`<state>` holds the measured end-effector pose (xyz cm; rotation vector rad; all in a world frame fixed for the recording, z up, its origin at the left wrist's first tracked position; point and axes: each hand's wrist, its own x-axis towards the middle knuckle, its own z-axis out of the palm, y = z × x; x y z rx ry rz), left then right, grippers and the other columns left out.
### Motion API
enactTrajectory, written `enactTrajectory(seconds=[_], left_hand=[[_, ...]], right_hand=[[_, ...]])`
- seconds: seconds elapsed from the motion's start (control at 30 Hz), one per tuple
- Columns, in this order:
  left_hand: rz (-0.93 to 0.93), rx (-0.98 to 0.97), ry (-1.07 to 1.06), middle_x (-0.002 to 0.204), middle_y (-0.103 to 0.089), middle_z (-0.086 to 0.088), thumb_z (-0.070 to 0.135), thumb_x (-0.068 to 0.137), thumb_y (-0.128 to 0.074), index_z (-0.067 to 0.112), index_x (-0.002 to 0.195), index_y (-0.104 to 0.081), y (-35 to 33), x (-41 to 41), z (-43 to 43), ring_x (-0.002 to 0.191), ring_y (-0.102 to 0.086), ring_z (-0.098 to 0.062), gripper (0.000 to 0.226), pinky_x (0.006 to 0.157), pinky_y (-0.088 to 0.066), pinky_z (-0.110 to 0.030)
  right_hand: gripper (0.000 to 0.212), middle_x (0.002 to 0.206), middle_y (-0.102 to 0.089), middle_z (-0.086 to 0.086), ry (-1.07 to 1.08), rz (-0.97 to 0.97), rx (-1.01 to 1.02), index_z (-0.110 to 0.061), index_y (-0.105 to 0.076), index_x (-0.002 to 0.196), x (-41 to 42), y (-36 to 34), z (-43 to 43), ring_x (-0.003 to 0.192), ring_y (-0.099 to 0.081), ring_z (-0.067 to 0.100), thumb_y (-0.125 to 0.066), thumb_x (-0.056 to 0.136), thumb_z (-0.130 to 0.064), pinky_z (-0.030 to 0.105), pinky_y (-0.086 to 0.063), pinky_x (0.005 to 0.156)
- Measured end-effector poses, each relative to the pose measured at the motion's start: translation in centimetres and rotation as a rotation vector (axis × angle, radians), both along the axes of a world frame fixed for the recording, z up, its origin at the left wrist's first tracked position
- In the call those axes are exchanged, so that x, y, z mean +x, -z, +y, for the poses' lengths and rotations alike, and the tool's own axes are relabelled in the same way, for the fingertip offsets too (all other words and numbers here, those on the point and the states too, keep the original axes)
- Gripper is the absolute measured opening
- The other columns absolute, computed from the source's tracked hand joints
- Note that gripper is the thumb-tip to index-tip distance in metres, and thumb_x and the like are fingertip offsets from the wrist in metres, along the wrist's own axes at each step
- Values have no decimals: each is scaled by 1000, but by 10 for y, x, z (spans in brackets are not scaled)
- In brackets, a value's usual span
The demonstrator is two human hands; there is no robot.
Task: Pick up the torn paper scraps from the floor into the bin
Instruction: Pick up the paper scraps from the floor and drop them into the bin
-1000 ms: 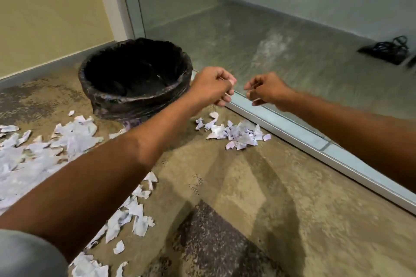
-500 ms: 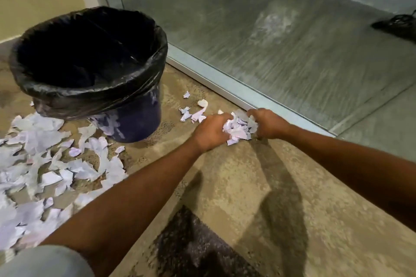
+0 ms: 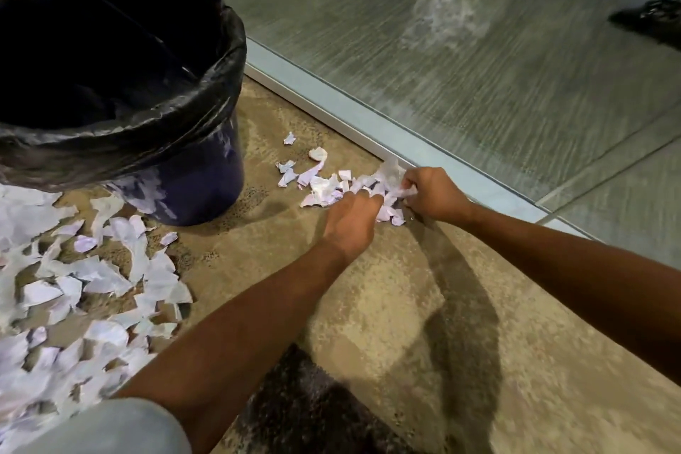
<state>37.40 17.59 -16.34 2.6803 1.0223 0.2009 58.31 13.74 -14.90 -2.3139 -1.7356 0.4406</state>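
Observation:
A small heap of white torn paper scraps (image 3: 324, 186) lies on the tan carpet by the metal door track. My left hand (image 3: 352, 221) presses on the heap's near side with fingers curled into the scraps. My right hand (image 3: 435, 195) grips scraps at the heap's right end, fingers closed on paper. The dark blue bin (image 3: 110, 92), lined with a black bag, stands upright to the left of the heap. A much larger spread of scraps (image 3: 73, 287) covers the floor at the left, in front of the bin.
A glass partition on a metal floor track (image 3: 368, 133) runs diagonally behind the heap. Beyond the glass a dark object (image 3: 652, 17) lies at the far right. A dark patch of carpet (image 3: 313, 409) is near the bottom edge.
Both hands came down from beside the bin's rim to the small heap and closed on its scraps. The view dropped and moved closer to the floor.

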Motion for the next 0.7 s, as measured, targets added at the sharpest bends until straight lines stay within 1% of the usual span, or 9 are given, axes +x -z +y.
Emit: enactTrajectory(seconds=[0.1, 0.23, 0.3, 0.37, 0.4, 0.5, 0.57, 0.63, 0.7], left_hand=[[-70, -47, -25, 120, -68, -13, 16, 99, -61, 18, 125, -64, -2, -3, 8, 109, -67, -38, 26, 85, -58, -45], [-166, -134, -90, 115, -72, -15, 13, 98, -62, 16, 124, -66, -11, -12, 22, 106, -69, -38, 27, 85, -58, -45], [-185, -152, -152, 110, -73, -13, 14, 98, -64, 17, 120, -65, -17, -17, 32, 101, -71, -37, 22, 82, -59, -44], [-166, -158, -212, 110, -71, -11, 15, 100, -67, 18, 120, -64, -22, -26, 45, 98, -70, -33, 21, 80, -60, -42], [-165, -169, -237, 114, -68, -10, 14, 100, -67, 19, 120, -64, -24, -30, 51, 99, -68, -31, 21, 82, -60, -41], [-158, -206, -284, 138, -51, -8, 11, 100, -67, 18, 131, -63, -25, -44, 69, 110, -63, -28, 32, 97, -57, -41], [-107, -243, -305, 147, -44, -9, 13, 99, -70, 17, 141, -59, -24, -50, 77, 119, -62, -31, 44, 104, -53, -40], [-74, -304, -317, 150, -45, -11, 21, 98, -73, 16, 147, -56, -20, -54, 81, 127, -59, -32, 52, 108, -50, -39], [-81, -354, -270, 149, -53, -14, 28, 95, -76, 13, 148, -57, -16, -56, 83, 133, -56, -32, 58, 111, -47, -38]], right_hand=[[21, 94, -71, 2, 46, 67, 45, -11, -67, 95, -4, -10, 8, 87, -63, 25, -80, 80, -5, 29, -44, 66], [65, 112, -62, 0, 36, 207, -174, -16, -55, 123, -10, -15, 17, 95, -59, 16, -93, 70, -6, 26, -48, 66], [104, 132, -58, 4, -5, 252, -277, -16, -43, 146, -13, -13, 23, 112, -59, 18, -102, 61, -14, 32, -55, 87], [136, 156, -44, 9, -69, 190, -338, -18, -27, 161, -18, -12, 29, 138, -49, 29, -107, 53, -34, 43, -48, 112], [143, 163, -36, 11, -98, 150, -358, -21, -22, 164, -20, -11, 31, 145, -42, 32, -106, 52, -45, 46, -42, 119], [124, 160, -32, 10, -139, 101, -365, -31, -30, 161, -28, -9, 33, 144, -39, 31, -97, 62, -62, 47, -42, 118], [99, 146, -41, 9, -137, 92, -301, -34, -45, 150, -35, -4, 32, 131, -48, 27, -92, 69, -66, 42, -49, 105], [77, 130, -50, 6, -139, 66, -226, -32, -54, 139, -43, 1, 33, 115, -55, 23, -89, 76, -60, 35, -48, 86], [61, 118, -52, 2, -138, 44, -183, -29, -59, 133, -49, 3, 34, 107, -55, 21, -87, 82, -48, 34, -42, 78]])
